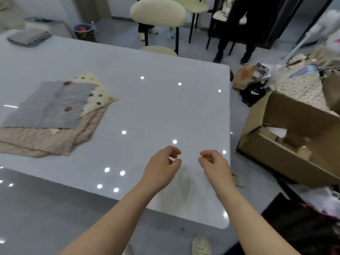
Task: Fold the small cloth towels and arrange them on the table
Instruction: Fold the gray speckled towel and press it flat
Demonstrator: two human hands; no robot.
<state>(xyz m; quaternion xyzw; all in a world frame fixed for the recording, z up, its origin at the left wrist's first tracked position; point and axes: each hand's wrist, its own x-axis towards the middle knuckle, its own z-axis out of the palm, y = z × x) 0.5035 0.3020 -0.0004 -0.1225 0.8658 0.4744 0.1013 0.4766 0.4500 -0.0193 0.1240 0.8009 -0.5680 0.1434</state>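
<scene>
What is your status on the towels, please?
Left hand and right hand empty, above table. Towel pile to their left, untouched. Nothing between.

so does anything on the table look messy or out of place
Yes: left on the table, the grey towel, dotted towel and beige towels lie fanned at different angles, edges not lined up.

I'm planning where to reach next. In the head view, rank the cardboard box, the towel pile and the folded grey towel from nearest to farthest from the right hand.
1. Cardboard box, off the table, to the right of the right hand.
2. Towel pile, across the table to the left.
3. Folded grey towel, at the far left corner.
</scene>
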